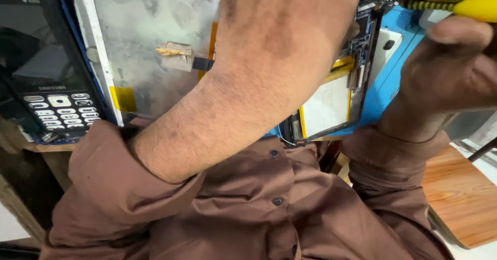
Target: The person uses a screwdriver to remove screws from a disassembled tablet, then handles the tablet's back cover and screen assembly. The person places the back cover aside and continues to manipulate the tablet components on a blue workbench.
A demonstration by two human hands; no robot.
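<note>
My left hand (290, 27) reaches across an opened tablet (331, 104) with its back off, covering most of it; the fingers are hidden, so I cannot tell what they hold. The tablet shows a white battery with yellow tape and a circuit board (362, 29) along its right side. My right hand (455, 68) is closed on a yellow-handled screwdriver (476, 6) at the top right, its black-and-yellow shaft pointing toward the board's upper corner. A detached grey back panel (145, 27) with a small ribbon cable (178, 55) lies left of the tablet.
A black keypad phone (46, 84) lies on the bench at far left. A blue mat (393, 73) sits under the tablet. A wooden seat (461, 192) shows at lower right. My brown shirt fills the bottom of the view.
</note>
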